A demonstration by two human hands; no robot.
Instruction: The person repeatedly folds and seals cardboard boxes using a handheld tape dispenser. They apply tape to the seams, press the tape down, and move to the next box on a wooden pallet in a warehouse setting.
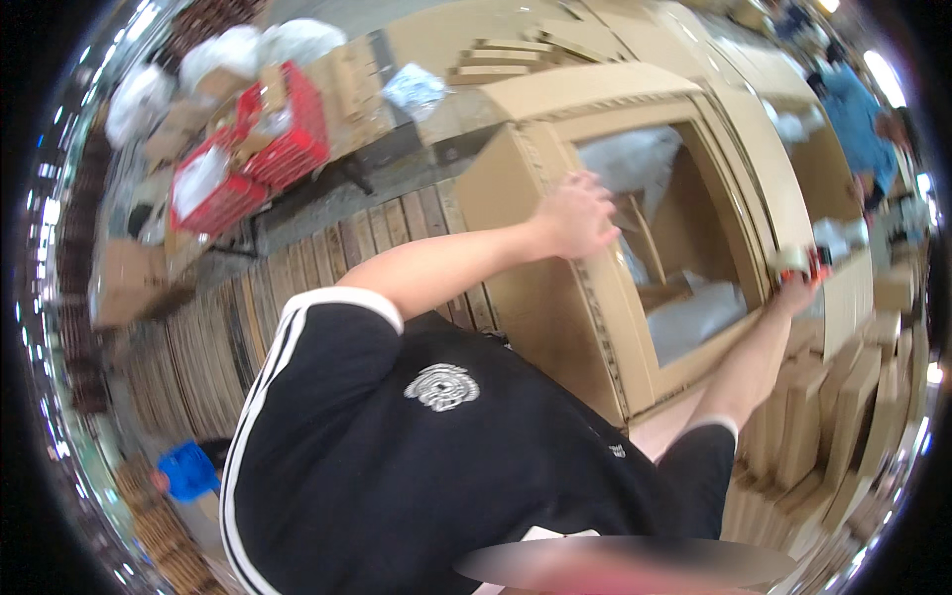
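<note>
A large cardboard box (540,297) stands in front of me, with a framed rectangular opening on top. Through it show white foam-like wrapping (699,317) and a cardboard divider (645,238). My left hand (575,216) is at the left side of the opening, over the inner cardboard frame, its fingers slightly blurred, apart and bent, with nothing seen in them. Beyond the box's right side, my right hand (796,288) is closed round a tape dispenser (801,262) with a pale roll and red-orange parts. The fingers' exact hold on it is blurred.
Red crates (288,134) and white bags (233,55) are at the far left. Wooden slats (327,258) run left of the box. Flat cardboard stacks (833,407) stand at the right. Another person in blue (858,119) is beside an open box at the far right.
</note>
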